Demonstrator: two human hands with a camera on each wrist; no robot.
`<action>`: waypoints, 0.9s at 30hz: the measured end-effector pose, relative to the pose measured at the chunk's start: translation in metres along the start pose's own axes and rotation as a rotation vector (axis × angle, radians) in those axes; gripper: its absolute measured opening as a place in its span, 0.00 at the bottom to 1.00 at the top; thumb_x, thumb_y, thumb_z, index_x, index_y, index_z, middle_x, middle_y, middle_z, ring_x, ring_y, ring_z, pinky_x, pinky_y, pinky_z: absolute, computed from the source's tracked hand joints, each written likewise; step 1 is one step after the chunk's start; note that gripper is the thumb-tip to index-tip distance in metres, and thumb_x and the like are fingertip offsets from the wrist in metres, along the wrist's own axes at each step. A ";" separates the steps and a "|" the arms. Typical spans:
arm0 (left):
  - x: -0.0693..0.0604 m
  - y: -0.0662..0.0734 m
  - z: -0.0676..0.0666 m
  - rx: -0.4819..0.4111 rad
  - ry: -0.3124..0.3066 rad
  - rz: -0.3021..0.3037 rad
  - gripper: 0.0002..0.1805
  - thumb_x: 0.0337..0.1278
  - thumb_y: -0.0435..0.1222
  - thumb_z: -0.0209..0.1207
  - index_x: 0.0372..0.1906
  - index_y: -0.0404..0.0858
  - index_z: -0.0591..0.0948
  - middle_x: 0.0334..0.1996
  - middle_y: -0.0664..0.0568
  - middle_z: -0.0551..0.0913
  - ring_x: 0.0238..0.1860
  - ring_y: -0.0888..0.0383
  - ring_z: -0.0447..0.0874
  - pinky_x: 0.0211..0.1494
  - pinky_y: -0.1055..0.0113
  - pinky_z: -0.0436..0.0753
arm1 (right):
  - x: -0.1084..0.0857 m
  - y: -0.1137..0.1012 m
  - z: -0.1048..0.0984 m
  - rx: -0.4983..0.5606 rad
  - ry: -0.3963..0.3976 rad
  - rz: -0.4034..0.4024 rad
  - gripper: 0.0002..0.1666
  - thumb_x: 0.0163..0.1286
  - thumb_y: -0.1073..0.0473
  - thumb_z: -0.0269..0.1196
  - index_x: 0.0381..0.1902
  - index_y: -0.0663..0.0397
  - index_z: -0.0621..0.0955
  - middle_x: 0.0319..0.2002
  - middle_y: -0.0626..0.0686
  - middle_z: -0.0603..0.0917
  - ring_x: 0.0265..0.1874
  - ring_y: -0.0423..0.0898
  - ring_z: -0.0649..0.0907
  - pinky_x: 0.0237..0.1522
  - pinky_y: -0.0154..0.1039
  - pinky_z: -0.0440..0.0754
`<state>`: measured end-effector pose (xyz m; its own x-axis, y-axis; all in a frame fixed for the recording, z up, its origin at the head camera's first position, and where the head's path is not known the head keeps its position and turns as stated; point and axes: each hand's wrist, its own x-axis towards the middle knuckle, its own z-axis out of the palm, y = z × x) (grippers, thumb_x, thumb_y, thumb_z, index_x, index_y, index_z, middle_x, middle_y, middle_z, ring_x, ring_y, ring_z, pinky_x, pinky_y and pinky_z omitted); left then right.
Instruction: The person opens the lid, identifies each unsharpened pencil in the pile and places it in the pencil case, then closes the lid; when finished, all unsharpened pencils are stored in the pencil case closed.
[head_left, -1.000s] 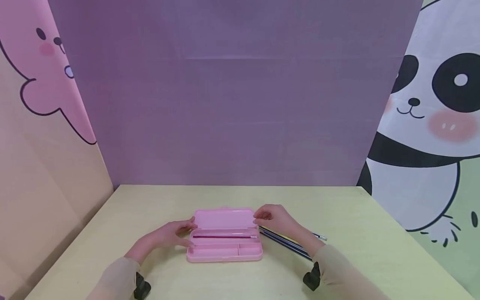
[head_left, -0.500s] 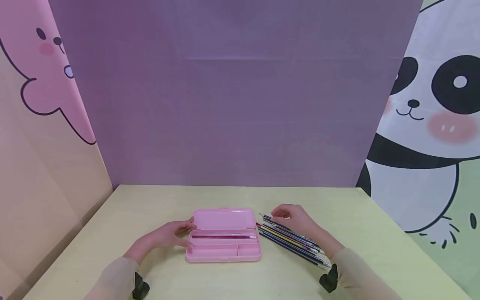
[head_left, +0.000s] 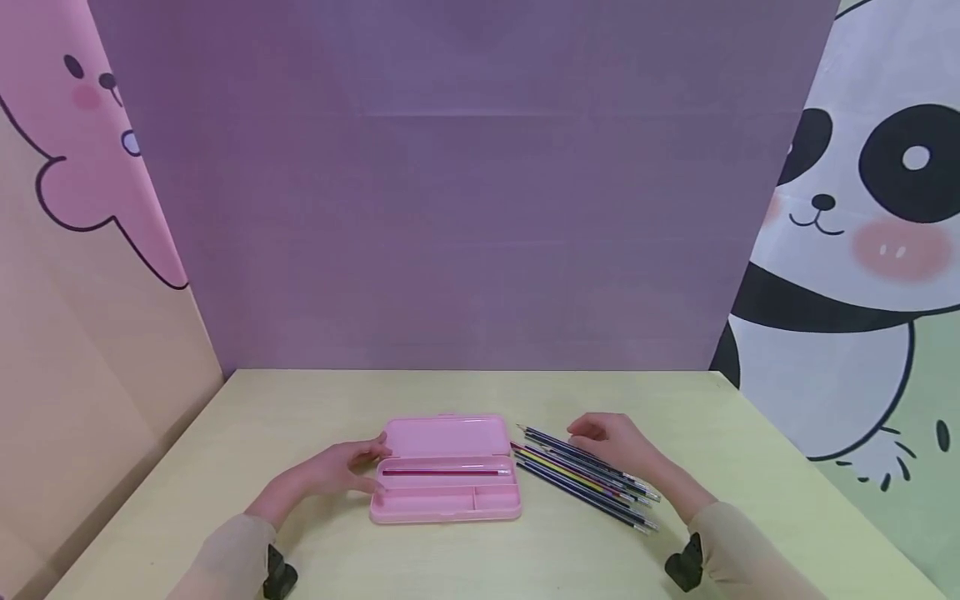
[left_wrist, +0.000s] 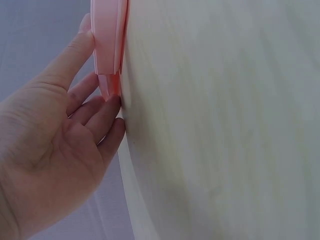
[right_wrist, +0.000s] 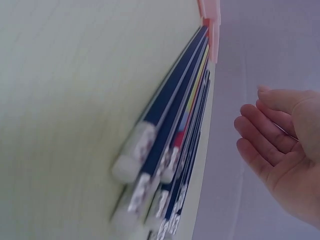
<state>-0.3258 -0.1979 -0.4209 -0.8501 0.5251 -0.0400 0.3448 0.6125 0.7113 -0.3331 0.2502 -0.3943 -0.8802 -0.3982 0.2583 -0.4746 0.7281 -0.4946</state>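
A pink pencil case [head_left: 446, 505] lies opened flat on the table, its lid [head_left: 447, 437] folded back. One dark red pencil [head_left: 446, 472] lies lengthwise inside. My left hand [head_left: 341, 468] rests against the case's left end; in the left wrist view, the thumb and fingers [left_wrist: 107, 117] touch the pink plastic. Right of the case, several pencils [head_left: 585, 477], mostly dark blue with a yellow one among them, lie slanted in a loose bundle. Just beyond them is my right hand [head_left: 611, 437], its fingers loosely bent and holding nothing, as the right wrist view shows.
Pale wooden table [head_left: 315, 400] lies under everything. A purple backdrop [head_left: 465, 208] rises at its far edge. The pencils' points lie close to the case's right end, and their white eraser ends [right_wrist: 127, 165] point toward the front right.
My right hand has moved right, from beside the lid to past the pencils, uncovering more of the bundle. My left hand stays at the case's left end.
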 end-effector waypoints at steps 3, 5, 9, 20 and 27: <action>0.000 0.000 0.000 0.001 0.000 -0.010 0.38 0.45 0.47 0.68 0.64 0.38 0.71 0.72 0.39 0.55 0.70 0.41 0.56 0.71 0.47 0.59 | -0.003 0.002 -0.003 -0.002 -0.007 0.001 0.13 0.65 0.58 0.62 0.43 0.61 0.81 0.35 0.51 0.86 0.34 0.44 0.84 0.38 0.33 0.83; 0.000 0.000 0.001 0.006 0.003 -0.013 0.38 0.45 0.47 0.68 0.64 0.38 0.71 0.72 0.39 0.55 0.70 0.41 0.56 0.71 0.47 0.59 | -0.005 0.003 -0.005 -0.008 -0.010 0.001 0.12 0.65 0.59 0.62 0.42 0.61 0.81 0.35 0.51 0.86 0.34 0.44 0.84 0.38 0.33 0.83; 0.000 0.002 0.001 0.013 0.005 -0.013 0.38 0.45 0.47 0.69 0.63 0.38 0.72 0.72 0.39 0.55 0.71 0.41 0.56 0.71 0.46 0.59 | -0.011 0.006 -0.009 -0.004 -0.028 0.009 0.11 0.65 0.60 0.61 0.42 0.62 0.82 0.34 0.51 0.85 0.32 0.43 0.82 0.36 0.31 0.82; -0.001 0.003 0.001 0.006 -0.006 -0.007 0.37 0.45 0.47 0.68 0.62 0.37 0.72 0.71 0.38 0.55 0.71 0.41 0.55 0.71 0.46 0.59 | -0.025 0.020 -0.013 -0.032 -0.054 0.014 0.07 0.64 0.63 0.62 0.38 0.59 0.82 0.33 0.50 0.85 0.31 0.40 0.81 0.35 0.32 0.82; 0.000 0.001 0.001 -0.001 -0.009 0.001 0.39 0.45 0.48 0.68 0.63 0.36 0.71 0.72 0.38 0.54 0.70 0.41 0.56 0.71 0.47 0.59 | -0.033 0.019 -0.015 -0.028 -0.091 0.036 0.05 0.62 0.65 0.62 0.36 0.59 0.82 0.32 0.49 0.84 0.32 0.42 0.80 0.35 0.34 0.82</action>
<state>-0.3251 -0.1971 -0.4211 -0.8462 0.5310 -0.0459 0.3450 0.6113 0.7122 -0.3134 0.2856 -0.4001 -0.8926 -0.4199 0.1640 -0.4442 0.7574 -0.4786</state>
